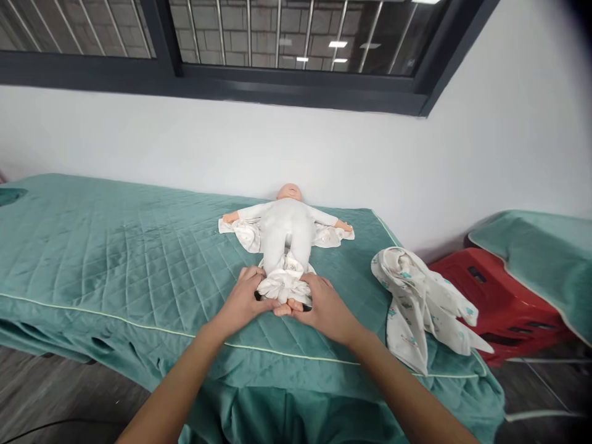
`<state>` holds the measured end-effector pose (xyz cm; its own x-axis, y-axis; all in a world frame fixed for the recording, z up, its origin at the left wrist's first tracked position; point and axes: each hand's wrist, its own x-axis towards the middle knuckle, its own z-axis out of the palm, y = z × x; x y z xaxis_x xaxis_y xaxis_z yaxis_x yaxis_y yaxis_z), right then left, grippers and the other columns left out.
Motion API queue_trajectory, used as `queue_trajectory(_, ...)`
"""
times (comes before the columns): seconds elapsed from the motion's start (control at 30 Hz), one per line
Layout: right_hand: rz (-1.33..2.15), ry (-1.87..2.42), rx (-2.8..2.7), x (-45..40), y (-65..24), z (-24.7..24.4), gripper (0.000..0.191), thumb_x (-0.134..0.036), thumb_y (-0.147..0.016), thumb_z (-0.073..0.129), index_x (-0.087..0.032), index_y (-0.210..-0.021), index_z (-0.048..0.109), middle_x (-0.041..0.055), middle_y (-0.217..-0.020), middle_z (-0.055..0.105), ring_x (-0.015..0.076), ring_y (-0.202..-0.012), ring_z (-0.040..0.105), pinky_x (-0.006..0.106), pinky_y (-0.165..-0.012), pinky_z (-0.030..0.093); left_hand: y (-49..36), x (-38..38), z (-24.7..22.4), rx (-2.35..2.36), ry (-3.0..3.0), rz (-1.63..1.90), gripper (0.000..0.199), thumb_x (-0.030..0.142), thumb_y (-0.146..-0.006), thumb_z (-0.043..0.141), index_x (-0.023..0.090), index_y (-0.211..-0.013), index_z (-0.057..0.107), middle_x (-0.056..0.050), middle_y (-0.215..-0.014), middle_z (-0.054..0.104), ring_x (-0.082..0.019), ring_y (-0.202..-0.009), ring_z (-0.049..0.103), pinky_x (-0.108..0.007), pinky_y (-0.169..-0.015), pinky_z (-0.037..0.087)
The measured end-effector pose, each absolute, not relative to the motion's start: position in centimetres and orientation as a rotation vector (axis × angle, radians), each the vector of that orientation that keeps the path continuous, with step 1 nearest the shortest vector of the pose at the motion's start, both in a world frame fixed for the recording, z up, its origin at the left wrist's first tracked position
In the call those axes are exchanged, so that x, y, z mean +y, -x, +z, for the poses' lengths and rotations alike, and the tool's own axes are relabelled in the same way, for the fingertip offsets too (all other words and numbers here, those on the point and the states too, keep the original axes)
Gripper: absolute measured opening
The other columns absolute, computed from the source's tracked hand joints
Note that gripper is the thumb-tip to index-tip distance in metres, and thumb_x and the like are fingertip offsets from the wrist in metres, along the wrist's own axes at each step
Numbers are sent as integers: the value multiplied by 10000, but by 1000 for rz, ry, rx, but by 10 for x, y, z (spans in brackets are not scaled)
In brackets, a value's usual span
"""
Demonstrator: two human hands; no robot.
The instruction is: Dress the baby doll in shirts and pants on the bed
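Observation:
A baby doll (287, 225) with a white body lies on its back, arms spread wide and feet towards me. White baby clothing (283, 286) is bunched around its lower legs, with the small feet showing just below. My left hand (247, 293) grips the left side of this bunched cloth, thumb near the feet. On the other side my right hand (326, 302) grips the cloth in the same way, its thumb beside the feet. More white printed cloth (248, 235) lies spread beneath the doll's arms.
The doll rests on a bed with a green quilted cover (139, 259). A crumpled white printed cloth (411, 302) lies at the bed's right end. Beyond it stands a red plastic stool (504, 302), partly under green fabric (546, 259). A wall and barred window (296, 37) are behind.

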<state>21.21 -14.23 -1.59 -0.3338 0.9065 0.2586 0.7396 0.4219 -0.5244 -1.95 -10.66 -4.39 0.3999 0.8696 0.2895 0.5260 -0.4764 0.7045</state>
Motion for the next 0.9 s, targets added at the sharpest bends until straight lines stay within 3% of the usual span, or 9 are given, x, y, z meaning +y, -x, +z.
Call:
queue_trajectory(0.17, 382, 1450, -2217, -151, -208, 0, 369, -388, -835, 649, -202, -1135, 544, 93, -1103, 668, 274, -1050, 602, 395, -938, 412, 17, -122, -30, 1125, -2234, 895, 781, 562, -557, 861, 200, -1163, 528, -99, -1161, 593, -297, -1116, 489, -418, -949, 431)
queue_trajectory(0.23, 390, 1494, -2224, -156, -206, 6, 338, -401, -845, 631, -202, -1107, 556, 90, -1061, 682, 275, -1002, 615, 378, -876, 427, 13, -130, -27, 1168, -2247, 886, 739, 513, -607, 850, 193, -1184, 517, -104, -1142, 608, -300, -1103, 509, -420, -927, 442)
queue_trajectory(0.43, 584, 1568, -2098, -173, -210, 26, 306, -428, -839, 624, -238, -1067, 549, 32, -940, 696, 226, -820, 635, 310, -701, 415, 7, -148, -11, 1230, -2082, 836, 372, 347, -783, 694, 222, -1112, 574, -73, -1121, 655, -257, -1044, 597, -378, -897, 464)
queue_trajectory(0.53, 742, 1525, -2065, -182, -213, 35, 242, -382, -809, 650, -245, -984, 557, -7, -849, 679, 188, -726, 596, 284, -646, 394, 9, -155, 2, 1199, -1972, 773, 357, 207, -752, 644, 245, -1105, 601, -36, -1140, 688, -239, -1003, 629, -354, -879, 475)
queue_trajectory(0.67, 950, 1476, -2032, -194, -218, 54, 256, -387, -754, 716, -241, -929, 601, -21, -825, 654, 174, -725, 560, 267, -634, 401, 18, -160, 24, 998, -1780, 682, 449, 164, -700, 615, 211, -1146, 628, -21, -1073, 709, -209, -910, 643, -307, -798, 497)
queue_trajectory(0.77, 1252, 1357, -2074, -201, -223, 88, 281, -423, -731, 746, -228, -903, 639, -22, -822, 641, 166, -746, 557, 254, -631, 412, 30, -161, 52, 746, -1598, 461, 369, 173, -686, 642, 175, -1053, 679, -15, -1003, 715, -201, -892, 648, -288, -777, 510)
queue_trajectory(0.9, 1617, 1120, -2160, -206, -226, 150, 351, -522, -789, 666, -207, -944, 672, -4, -860, 657, 162, -783, 581, 278, -683, 459, 50, -159, 110, 584, -1556, 250, 384, 158, -619, 737, 215, -998, 726, -3, -985, 729, -233, -971, 662, -325, -852, 525)
